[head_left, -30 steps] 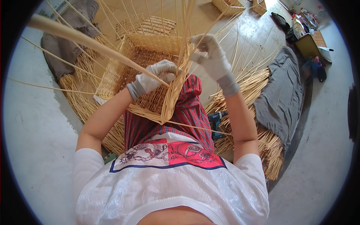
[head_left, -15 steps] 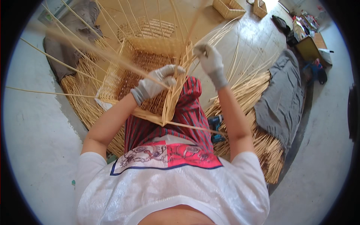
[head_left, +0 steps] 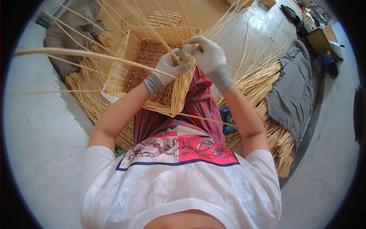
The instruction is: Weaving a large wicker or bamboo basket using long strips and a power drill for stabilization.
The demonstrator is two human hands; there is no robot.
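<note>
A rectangular wicker basket [head_left: 119, 68] rests on my lap, its braided right rim [head_left: 182, 89] toward my hands and long loose willow rods sticking out around its edge. My left hand [head_left: 167, 68], in a white glove with a grey cuff, pinches a willow rod [head_left: 166, 45] at the inner side of that rim. A thicker rod [head_left: 95, 55] runs from beneath this hand out to the left. My right hand [head_left: 209, 57], gloved alike, is closed at the far part of the same rim, close to the left fingertips. What lies within its fingers is partly hidden.
Bundles of willow rods lie at left [head_left: 87, 84] and right [head_left: 263, 103], partly under grey cloths [head_left: 291, 91]. Woven pieces [head_left: 164, 18] lie on the floor beyond the basket. A blue power tool [head_left: 227, 120] is beside my right leg.
My right hand has come down and left to the rim, meeting the left hand. The thick blurred rod at left has swung lower. The basket sits slightly farther right and up in view.
</note>
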